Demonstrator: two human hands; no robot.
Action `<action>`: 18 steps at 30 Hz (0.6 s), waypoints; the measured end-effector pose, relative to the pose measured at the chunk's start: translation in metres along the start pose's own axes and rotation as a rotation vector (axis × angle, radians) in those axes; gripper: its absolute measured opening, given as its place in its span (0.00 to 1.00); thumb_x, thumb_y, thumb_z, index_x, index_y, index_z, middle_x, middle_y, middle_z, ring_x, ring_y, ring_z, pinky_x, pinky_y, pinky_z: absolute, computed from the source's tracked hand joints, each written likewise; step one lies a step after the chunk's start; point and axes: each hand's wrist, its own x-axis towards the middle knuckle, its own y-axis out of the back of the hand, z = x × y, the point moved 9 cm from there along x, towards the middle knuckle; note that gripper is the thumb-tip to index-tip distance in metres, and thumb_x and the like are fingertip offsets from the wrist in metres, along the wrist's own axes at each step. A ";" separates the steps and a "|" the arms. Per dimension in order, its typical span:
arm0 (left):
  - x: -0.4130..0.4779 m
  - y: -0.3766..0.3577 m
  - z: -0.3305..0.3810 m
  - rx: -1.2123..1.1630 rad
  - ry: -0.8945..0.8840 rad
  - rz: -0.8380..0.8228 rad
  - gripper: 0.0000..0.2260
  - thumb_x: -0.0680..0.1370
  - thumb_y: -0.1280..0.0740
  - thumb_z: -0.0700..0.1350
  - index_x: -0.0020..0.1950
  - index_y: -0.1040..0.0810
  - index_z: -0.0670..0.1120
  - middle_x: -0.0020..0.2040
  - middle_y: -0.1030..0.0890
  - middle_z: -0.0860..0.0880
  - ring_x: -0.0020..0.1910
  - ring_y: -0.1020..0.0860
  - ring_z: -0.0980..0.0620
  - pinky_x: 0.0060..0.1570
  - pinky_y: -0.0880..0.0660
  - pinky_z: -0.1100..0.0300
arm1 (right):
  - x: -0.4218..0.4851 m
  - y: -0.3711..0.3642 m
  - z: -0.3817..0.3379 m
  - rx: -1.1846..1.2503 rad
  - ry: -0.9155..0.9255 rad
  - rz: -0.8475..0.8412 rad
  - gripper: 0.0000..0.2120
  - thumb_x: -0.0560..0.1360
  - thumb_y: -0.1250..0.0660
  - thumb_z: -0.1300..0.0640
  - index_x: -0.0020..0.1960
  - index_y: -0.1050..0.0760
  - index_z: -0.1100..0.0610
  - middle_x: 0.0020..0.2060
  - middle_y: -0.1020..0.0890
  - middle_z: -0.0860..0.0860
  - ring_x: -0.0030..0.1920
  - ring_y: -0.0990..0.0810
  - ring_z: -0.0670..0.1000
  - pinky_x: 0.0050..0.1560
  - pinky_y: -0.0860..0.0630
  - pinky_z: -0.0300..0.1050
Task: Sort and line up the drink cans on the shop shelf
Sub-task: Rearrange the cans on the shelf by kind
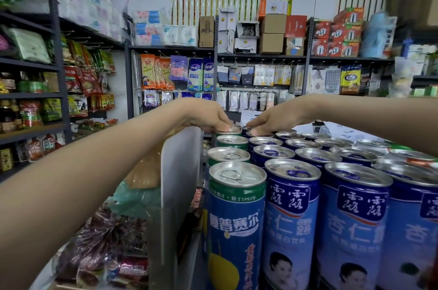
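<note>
Drink cans [315, 155]: all upright, packed tight in rows running away from the camera, lower right of the head view
Green-topped cans [237, 195]: leftmost column, four deep, right beside the white divider [180, 171]
Blue cans [291, 218]: every other row to the right, touching side to side
Left hand [208, 116]: reaching over the divider, grip bent down round the top of the far green-topped can [228, 132], thumb on its lid
Right hand [277, 119]: fingertips down on the lid of the far blue can [260, 134]; honestly can't tell if the grip is clamped or just resting
Snack packets [80, 81]: hanging on the left racks
Cardboard boxes [272, 33]: stacked on the back shelf
</note>
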 end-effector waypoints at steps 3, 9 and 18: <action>-0.001 0.001 0.005 -0.004 -0.008 0.044 0.13 0.79 0.37 0.48 0.62 0.22 0.48 0.58 0.20 0.50 0.58 0.23 0.49 0.64 0.29 0.52 | -0.004 0.006 -0.010 -0.031 0.058 0.039 0.27 0.81 0.44 0.47 0.77 0.45 0.53 0.75 0.41 0.49 0.74 0.42 0.50 0.70 0.44 0.45; -0.010 0.012 -0.003 -0.007 0.005 0.063 0.14 0.82 0.42 0.43 0.66 0.26 0.49 0.61 0.23 0.47 0.58 0.23 0.49 0.60 0.25 0.53 | -0.021 0.021 -0.037 0.069 0.243 0.067 0.20 0.77 0.34 0.54 0.67 0.31 0.46 0.62 0.27 0.43 0.64 0.30 0.43 0.63 0.34 0.41; -0.034 0.032 -0.007 0.207 -0.078 0.077 0.17 0.80 0.39 0.39 0.68 0.26 0.50 0.64 0.24 0.55 0.60 0.27 0.57 0.64 0.32 0.60 | -0.033 0.007 -0.067 0.033 0.332 -0.152 0.24 0.75 0.32 0.57 0.69 0.31 0.42 0.66 0.31 0.38 0.67 0.36 0.38 0.68 0.41 0.39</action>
